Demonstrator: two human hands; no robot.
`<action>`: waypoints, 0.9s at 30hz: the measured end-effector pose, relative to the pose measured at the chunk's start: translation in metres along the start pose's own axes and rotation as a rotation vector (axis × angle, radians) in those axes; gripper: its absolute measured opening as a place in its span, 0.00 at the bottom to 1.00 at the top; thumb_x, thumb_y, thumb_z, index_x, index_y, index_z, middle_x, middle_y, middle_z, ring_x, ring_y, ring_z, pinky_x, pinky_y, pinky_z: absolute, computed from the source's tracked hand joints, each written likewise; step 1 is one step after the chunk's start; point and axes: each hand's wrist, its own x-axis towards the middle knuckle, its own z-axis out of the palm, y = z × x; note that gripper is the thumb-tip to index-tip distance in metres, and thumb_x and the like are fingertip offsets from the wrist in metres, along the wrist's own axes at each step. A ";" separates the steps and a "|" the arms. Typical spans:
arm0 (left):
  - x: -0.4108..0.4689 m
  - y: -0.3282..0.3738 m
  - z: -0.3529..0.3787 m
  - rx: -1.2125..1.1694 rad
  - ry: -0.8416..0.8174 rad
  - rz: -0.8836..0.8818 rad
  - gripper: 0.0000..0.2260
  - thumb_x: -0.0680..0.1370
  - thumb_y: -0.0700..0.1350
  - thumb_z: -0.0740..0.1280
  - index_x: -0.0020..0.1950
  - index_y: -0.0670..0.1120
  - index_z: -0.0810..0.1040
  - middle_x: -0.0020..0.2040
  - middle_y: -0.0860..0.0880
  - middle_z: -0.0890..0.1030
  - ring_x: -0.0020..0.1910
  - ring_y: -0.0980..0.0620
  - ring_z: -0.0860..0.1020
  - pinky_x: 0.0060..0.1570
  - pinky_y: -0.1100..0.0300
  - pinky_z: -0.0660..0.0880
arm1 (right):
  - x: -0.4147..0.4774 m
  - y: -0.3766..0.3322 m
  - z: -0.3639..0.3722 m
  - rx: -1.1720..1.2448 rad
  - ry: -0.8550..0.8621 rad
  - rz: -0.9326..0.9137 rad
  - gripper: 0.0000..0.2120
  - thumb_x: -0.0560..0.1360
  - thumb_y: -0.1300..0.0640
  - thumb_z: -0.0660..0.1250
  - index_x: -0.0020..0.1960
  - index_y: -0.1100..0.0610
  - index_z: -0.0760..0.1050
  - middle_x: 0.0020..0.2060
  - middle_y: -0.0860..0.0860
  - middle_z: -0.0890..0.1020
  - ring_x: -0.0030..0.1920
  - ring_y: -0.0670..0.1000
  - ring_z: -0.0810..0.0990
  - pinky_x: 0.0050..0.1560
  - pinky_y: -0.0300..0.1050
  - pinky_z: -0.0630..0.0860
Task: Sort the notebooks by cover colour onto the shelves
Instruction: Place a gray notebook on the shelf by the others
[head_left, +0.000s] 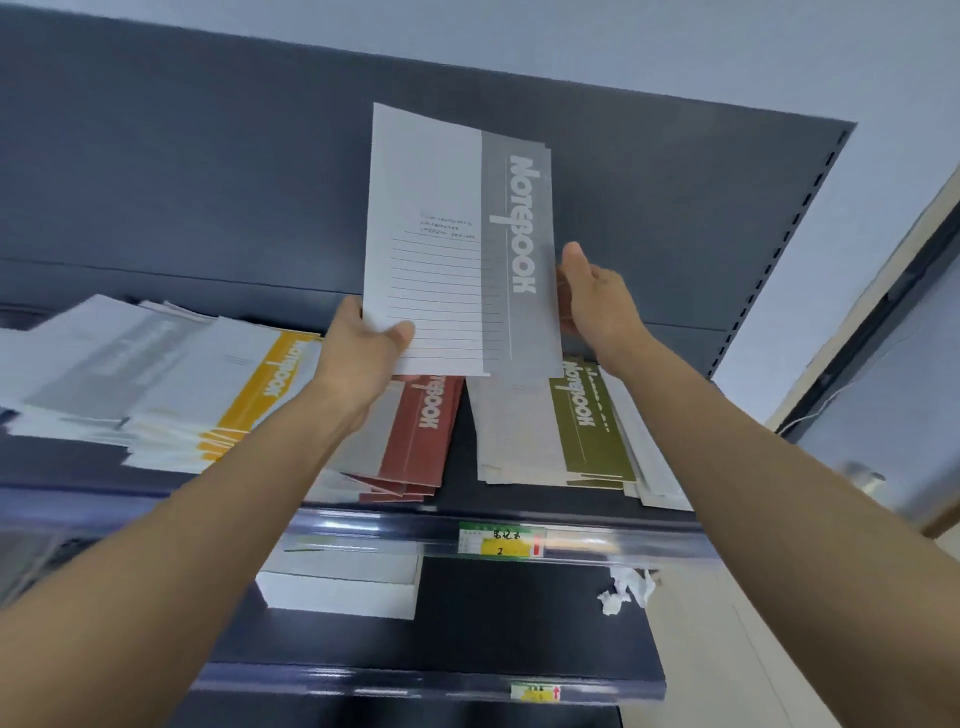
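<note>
I hold a small stack of grey-striped notebooks (457, 244) upright above the top shelf (467, 525). My left hand (363, 353) grips its lower left corner, thumb on the cover. My right hand (592, 296) presses flat against the stack's right edge. Below on the shelf lie piles sorted by stripe colour: yellow notebooks (228, 395) at the left, red notebooks (415, 436) under my left wrist, green notebooks (587, 426) at the right. A loose heap of grey and white notebooks (88, 358) lies at the far left.
A white stack (337, 587) lies on the lower shelf (467, 680). Crumpled white paper (623, 587) hangs at the right end under the top shelf. A price label (501, 540) sits on the shelf rail. The dark back panel (208, 182) rises behind.
</note>
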 end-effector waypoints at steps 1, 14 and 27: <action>0.000 0.002 -0.014 0.006 0.029 0.000 0.11 0.78 0.39 0.66 0.58 0.46 0.68 0.55 0.49 0.79 0.51 0.50 0.79 0.50 0.52 0.79 | 0.000 -0.007 0.013 -0.010 0.001 -0.040 0.31 0.80 0.40 0.51 0.54 0.69 0.73 0.52 0.64 0.79 0.51 0.63 0.80 0.57 0.57 0.77; -0.032 0.027 -0.285 -0.002 0.470 0.031 0.09 0.78 0.37 0.65 0.56 0.42 0.68 0.53 0.46 0.78 0.45 0.47 0.79 0.31 0.61 0.78 | -0.084 -0.171 0.255 -0.090 -0.203 -0.638 0.14 0.81 0.53 0.57 0.45 0.59 0.76 0.41 0.49 0.79 0.41 0.47 0.75 0.41 0.42 0.70; -0.073 0.059 -0.559 -0.064 0.807 -0.013 0.14 0.78 0.35 0.64 0.63 0.42 0.68 0.54 0.47 0.79 0.46 0.52 0.79 0.32 0.62 0.77 | -0.198 -0.315 0.498 0.105 -0.509 -0.860 0.12 0.81 0.53 0.58 0.52 0.56 0.78 0.53 0.49 0.79 0.55 0.48 0.75 0.52 0.39 0.68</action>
